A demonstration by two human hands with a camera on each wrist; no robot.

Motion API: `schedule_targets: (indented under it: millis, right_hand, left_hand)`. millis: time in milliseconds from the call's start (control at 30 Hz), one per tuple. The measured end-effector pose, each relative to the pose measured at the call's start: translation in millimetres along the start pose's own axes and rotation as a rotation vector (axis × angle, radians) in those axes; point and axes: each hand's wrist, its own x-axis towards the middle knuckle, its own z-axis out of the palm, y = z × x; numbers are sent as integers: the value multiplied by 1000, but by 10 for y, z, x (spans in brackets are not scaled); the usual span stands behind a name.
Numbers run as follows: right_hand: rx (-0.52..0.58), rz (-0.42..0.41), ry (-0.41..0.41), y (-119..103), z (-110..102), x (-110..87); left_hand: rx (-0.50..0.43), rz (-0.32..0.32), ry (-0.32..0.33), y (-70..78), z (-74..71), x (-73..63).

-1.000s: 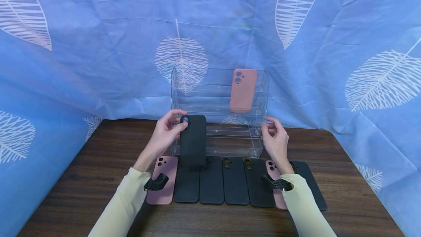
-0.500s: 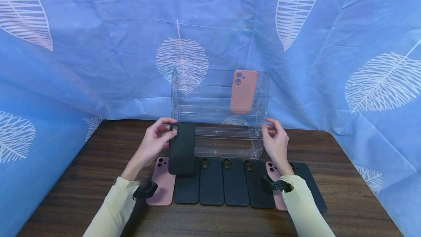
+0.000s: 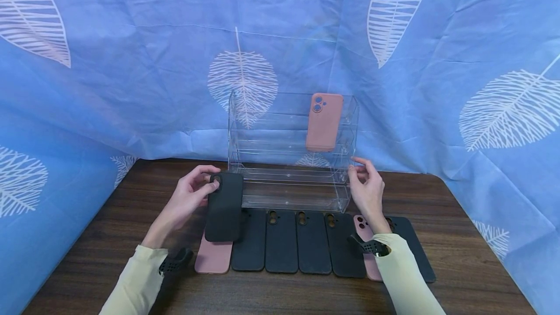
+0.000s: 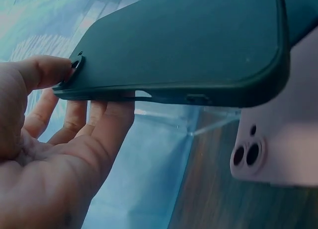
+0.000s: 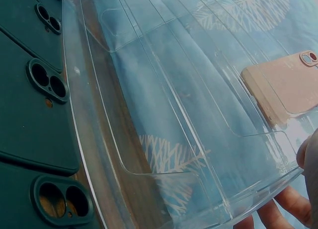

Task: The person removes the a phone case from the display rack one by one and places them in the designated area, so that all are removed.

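Observation:
My left hand (image 3: pixel 185 196) pinches a black phone case (image 3: pixel 224 208) by its upper left corner, the thumb at the camera cutout. In the left wrist view the fingers lie behind the case (image 4: pixel 189 45). It hovers tilted over the leftmost pink phone case (image 3: pixel 213 257) and hides that one's upper part in the head view. My right hand (image 3: pixel 366 189) grips the right side wall of a clear tiered display rack (image 3: pixel 286 175), thumb and fingers on either side of it. A pink phone case (image 3: pixel 324 123) leans upright in the rack's upper right.
In front of the rack lies a row of phone cases: several black ones (image 3: pixel 281 247), a pink one (image 3: pixel 372 264) partly under my right wrist, and a black one (image 3: pixel 413 247) at the right end. A blue leaf-print cloth (image 3: pixel 288 62) hangs behind the wooden table (image 3: pixel 280 295).
My left hand has carried the black phone case left and toward me, away from the rack's front, to above the leftmost pink case. My right hand has stayed at the rack's side.

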Motion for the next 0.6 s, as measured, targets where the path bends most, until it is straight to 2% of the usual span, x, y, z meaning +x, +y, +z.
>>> schedule_targets:
  millis: [333,600]
  right_hand:
    - [-1,-3,-1,5,1,3]
    - [10,-7,0,5,5,-2]
  left_hand:
    - [23,-9,-36,-113,-234,-107]
    - [33,-48,-42,-176,-460,-226]
